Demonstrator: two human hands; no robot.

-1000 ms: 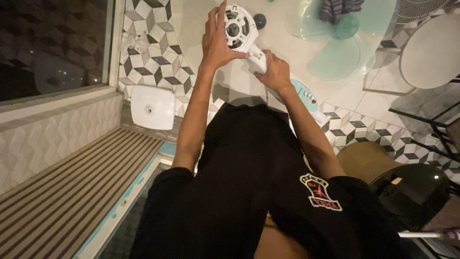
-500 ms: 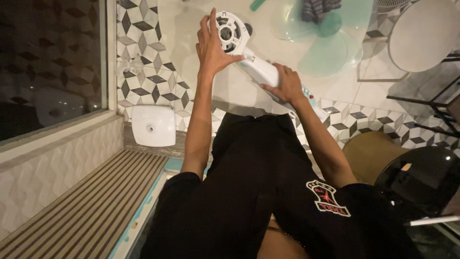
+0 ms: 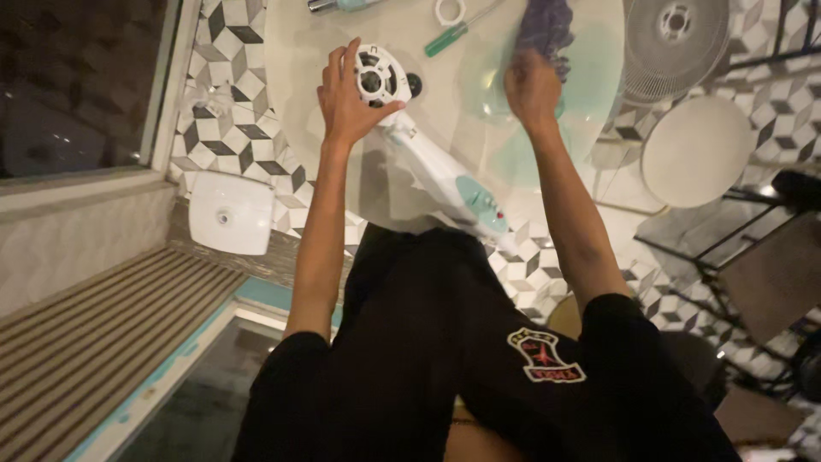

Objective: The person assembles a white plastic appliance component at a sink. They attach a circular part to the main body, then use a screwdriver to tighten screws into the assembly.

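My left hand (image 3: 345,96) grips the round white motor head (image 3: 377,77) of a dismantled fan, fingers spread over its left side. The fan's white neck (image 3: 428,167), with a teal control panel (image 3: 479,202), slants down toward my body. My right hand (image 3: 532,85) is off the fan, raised over a translucent teal fan blade (image 3: 590,81). It is blurred, with its fingertips at a dark striped cloth (image 3: 547,26) lying on the blade. Whether it grips the cloth is unclear.
A round pale tabletop (image 3: 295,51) carries a green-handled screwdriver (image 3: 448,39), a white ring (image 3: 449,10) and a black knob (image 3: 414,84). A fan grille (image 3: 676,43) and a white disc (image 3: 697,150) lie to the right. A white square plate (image 3: 231,212) sits on the patterned floor at left.
My right hand let go of the fan's neck and moved up and right to the cloth on the blade. My left hand still holds the motor head; the view shifted.
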